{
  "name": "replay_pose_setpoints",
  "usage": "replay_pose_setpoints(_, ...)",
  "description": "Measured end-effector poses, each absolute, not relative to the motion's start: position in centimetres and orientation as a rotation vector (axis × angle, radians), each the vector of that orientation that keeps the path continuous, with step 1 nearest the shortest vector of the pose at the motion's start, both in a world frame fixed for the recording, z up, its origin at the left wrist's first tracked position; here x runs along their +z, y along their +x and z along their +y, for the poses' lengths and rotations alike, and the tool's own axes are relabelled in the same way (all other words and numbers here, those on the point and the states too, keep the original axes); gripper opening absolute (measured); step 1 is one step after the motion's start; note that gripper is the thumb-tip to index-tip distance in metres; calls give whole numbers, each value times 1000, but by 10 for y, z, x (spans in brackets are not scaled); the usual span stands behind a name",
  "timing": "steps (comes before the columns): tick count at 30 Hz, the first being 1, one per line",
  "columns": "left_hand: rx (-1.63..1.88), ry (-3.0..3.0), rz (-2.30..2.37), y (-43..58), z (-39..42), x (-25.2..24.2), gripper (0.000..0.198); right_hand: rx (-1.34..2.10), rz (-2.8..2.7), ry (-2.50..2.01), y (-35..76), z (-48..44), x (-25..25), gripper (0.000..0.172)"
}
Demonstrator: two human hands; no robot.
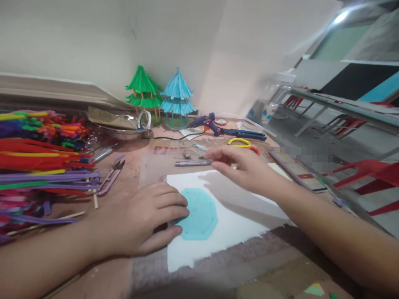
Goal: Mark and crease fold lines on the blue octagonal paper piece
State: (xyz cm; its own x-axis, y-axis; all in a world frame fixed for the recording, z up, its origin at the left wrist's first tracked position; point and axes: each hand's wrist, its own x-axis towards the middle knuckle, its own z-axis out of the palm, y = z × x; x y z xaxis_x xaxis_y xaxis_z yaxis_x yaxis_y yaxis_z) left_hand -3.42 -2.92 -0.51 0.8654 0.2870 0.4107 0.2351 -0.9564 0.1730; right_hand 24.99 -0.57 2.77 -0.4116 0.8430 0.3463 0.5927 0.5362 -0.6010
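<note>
A light blue octagon [199, 214] with small dark marks lies on a torn-edged white sheet of paper [249, 224]. My left hand [149, 218] rests flat, its fingertips on the octagon's left edge and its fingers stretched out. Above the paper's far edge, my right hand [246, 168] hovers with thumb and fingers curved and apart. Its fingertips are close to the right end of a slim pen [191, 163]; whether they touch it I cannot tell. Yellow-handled scissors [239, 143] lie just beyond that hand, partly hidden.
Bundles of coloured pipe cleaners [37, 153] and thread snips [112, 177] lie left. Green [143, 89] and blue [177, 93] pagoda models stand behind, near a glue gun [205, 123] and blue-handled pliers [245, 133]. A phone [297, 170] lies right, beside the table edge.
</note>
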Motion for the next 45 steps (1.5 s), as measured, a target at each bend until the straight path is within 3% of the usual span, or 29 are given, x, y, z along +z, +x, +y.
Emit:
replay_pose_setpoints(5, 583, 3006, 524, -35, -27, -5, 33, 332, -2263, -1316, 258, 19, 37, 21)
replay_pose_setpoints(10, 575, 2949, 711, -34, -25, -8, 44, 71, -2610, -1240, 230, 52, 32, 43)
replay_pose_setpoints(14, 499, 2876, 832, -35, -16, -11, 56, 10, -2743, -1215, 207, 71, 24, 33)
replay_pose_setpoints(19, 408, 2859, 748, -37, -11, -11, 44, -50, -2636, -1325, 203, 72, 27, 17)
replay_pose_setpoints(25, 571, 2745, 1116, -33, -13, -10, 34, -12, -2316, -1678, 236, 23, 40, 12)
replay_pose_setpoints(30, 476, 2686, 1215, -31, -10, -7, 50, 2, -2295, -1831, 263, -9, 17, 5)
replay_pose_setpoints(35, 551, 2730, 1160, -33, -6, -9, 49, -24, -2231, -1752, 269, -8, 0, 8)
replay_pose_setpoints(45, 1006, 2484, 1163, -41, 6, -28, 32, 90, -2189, -1716, 310, 19, 26, 13)
